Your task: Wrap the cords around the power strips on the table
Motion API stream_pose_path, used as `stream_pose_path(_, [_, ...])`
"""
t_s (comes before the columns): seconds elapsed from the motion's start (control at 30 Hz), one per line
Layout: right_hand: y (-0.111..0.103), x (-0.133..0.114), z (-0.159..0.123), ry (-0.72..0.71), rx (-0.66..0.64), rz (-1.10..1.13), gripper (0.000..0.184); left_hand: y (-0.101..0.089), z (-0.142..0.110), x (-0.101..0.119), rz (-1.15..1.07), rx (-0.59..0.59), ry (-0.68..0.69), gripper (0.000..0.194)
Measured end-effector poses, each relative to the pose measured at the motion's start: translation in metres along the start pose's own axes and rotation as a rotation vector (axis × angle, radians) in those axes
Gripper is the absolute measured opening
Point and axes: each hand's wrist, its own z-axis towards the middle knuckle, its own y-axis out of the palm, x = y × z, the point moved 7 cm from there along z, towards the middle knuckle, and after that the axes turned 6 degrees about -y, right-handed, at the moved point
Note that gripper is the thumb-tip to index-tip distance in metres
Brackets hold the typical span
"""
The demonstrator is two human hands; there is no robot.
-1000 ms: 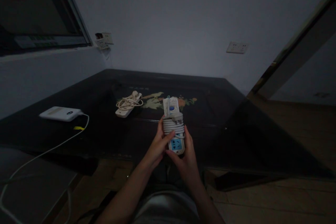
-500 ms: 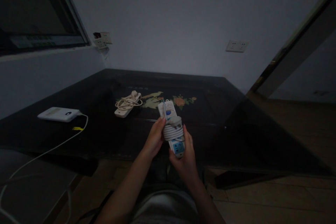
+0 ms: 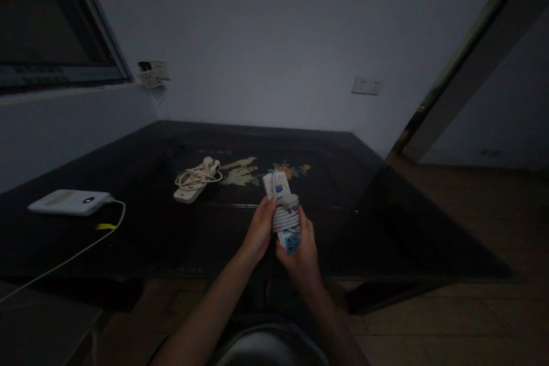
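Between my hands is a white and blue power strip [image 3: 279,187], held tilted above the near side of the dark table [image 3: 377,240]. Its cord [image 3: 285,219] is wound in several turns round its middle, with the plug [image 3: 288,201] lying on top of the coils. My left hand [image 3: 259,227] is closed on the strip's left side. Lower down, my right hand [image 3: 303,249] wraps the right side and the near end. Parts of the fingers are hidden behind the strip. A second power strip [image 3: 189,193], with a loosely bundled cream cord [image 3: 198,176], lies on the table to the left.
A white device [image 3: 71,201] lies at the table's left, a cable [image 3: 86,249] running from it past the near edge. Beside it is a yellow tag [image 3: 106,226]. Wall sockets [image 3: 367,86] are on the wall behind, and a window [image 3: 55,23] is at upper left.
My view has shifted a little to the right and up, so the table and its things sit further left and lower. Both hands keep hold of the power strip.
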Motion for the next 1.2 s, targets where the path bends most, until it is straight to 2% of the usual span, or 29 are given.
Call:
stream_pose_path(0.13, [-0.017,0.017,0.015,-0.002,0.033,-0.062,0.079,0.021,0.010,-0.007,0.075,-0.123,-0.005,0.041])
stream_pose_path(0.3, [-0.056,0.053,0.055,-0.016,0.111,-0.186,0.075,0.053,0.031,-0.015,0.216,-0.285,-0.017,0.049])
stream_pose_path(0.4, [-0.080,0.089,0.088,0.068,0.105,-0.319,0.075,0.062,0.051,-0.028,0.463,-0.283,0.048,0.051])
stream_pose_path(0.5, [-0.096,0.128,0.112,0.209,0.027,-0.504,0.078,0.061,0.068,-0.045,0.782,-0.276,0.201,0.044])
stream_pose_path(0.57, [-0.098,0.147,0.119,0.288,-0.040,-0.594,0.079,0.058,0.072,-0.053,0.959,-0.289,0.324,0.042])
stream_pose_path(0.7, [-0.093,0.167,0.118,0.361,-0.108,-0.677,0.078,0.049,0.073,-0.062,1.042,-0.335,0.385,0.040])
stream_pose_path(0.9, [-0.085,0.173,0.118,0.376,-0.134,-0.710,0.076,0.050,0.068,-0.061,1.133,-0.366,0.413,0.033])
stream_pose_path(1.2, [-0.086,0.177,0.118,0.365,-0.167,-0.693,0.076,0.053,0.065,-0.060,1.197,-0.371,0.409,0.030])
